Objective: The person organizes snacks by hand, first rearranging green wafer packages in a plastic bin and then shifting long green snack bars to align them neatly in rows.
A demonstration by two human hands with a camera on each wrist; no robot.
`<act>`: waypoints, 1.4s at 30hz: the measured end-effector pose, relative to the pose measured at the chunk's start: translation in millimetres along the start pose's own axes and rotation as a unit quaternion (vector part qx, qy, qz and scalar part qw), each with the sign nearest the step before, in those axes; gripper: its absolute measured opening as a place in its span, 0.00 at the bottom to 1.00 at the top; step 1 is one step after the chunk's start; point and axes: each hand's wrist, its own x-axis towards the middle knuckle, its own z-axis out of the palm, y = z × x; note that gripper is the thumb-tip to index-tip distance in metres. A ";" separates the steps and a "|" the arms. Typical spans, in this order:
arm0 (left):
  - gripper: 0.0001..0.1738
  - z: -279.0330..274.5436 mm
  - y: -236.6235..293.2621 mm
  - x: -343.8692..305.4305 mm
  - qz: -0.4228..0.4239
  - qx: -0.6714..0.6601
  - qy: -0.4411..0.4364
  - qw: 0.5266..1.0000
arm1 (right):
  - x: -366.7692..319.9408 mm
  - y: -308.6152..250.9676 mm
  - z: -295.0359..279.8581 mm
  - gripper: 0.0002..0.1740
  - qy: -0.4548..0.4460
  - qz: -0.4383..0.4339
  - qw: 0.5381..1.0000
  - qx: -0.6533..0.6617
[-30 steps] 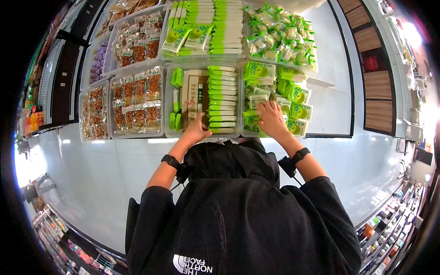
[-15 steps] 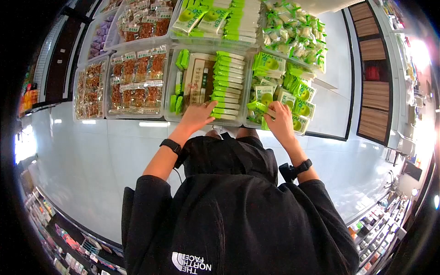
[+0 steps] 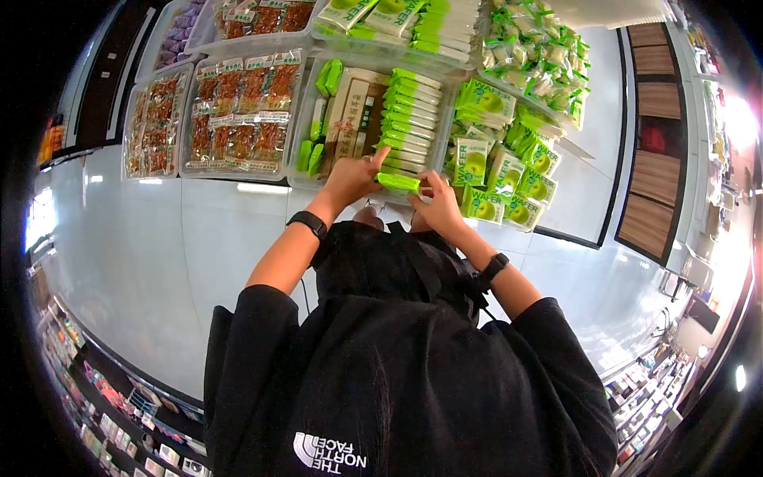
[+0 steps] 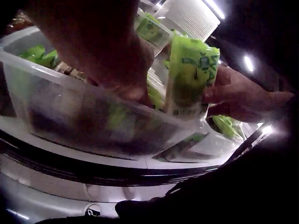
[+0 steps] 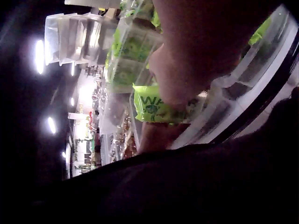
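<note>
My right hand (image 3: 439,203) pinches a green-and-white wafer packet (image 3: 397,183) by its right end, at the front of a clear plastic box (image 3: 299,176). In the left wrist view the packet (image 4: 189,77) stands upright over the box rim, its printed face showing. Along the box's right side runs a row of similar wafer packets (image 3: 410,119). My left hand (image 3: 350,181) reaches over the front rim, its fingers against the left side of that row. The fingertips are partly hidden. Left of the row lies a flat printed carton (image 3: 358,107), with several green packets (image 3: 316,155) beside it.
To the right, another box holds loose wafer packets (image 3: 502,175). Boxes of brown bagged snacks (image 3: 242,111) stand to the left. Behind are more wafer packets (image 3: 441,32) and small green-tied bags (image 3: 536,60). The floor (image 3: 222,262) lies below the front edge.
My right hand has lifted a wafer packet from the right-hand box and brought it left to the row's front. My left hand has shifted onto the row's side. The head view has shifted.
</note>
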 end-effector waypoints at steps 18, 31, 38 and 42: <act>0.16 -29.3 -18.0 -37.7 -0.113 -0.274 -0.075 0.952 | 19.5 -32.9 21.5 0.10 -0.135 -0.235 0.864 -0.425; 0.41 -21.9 4.3 -29.6 -0.144 -0.093 -0.147 0.974 | 29.7 -21.9 41.6 0.12 -0.169 -0.151 0.842 -0.490; 0.43 -17.5 -7.3 -17.2 -0.172 -0.099 -0.168 0.966 | 30.6 -17.3 -16.2 0.13 -0.179 -0.106 0.915 -0.346; 0.41 -44.1 17.0 -9.5 -0.188 -0.085 -0.216 0.955 | 28.2 -10.7 -18.4 0.10 -0.188 -0.065 0.920 -0.337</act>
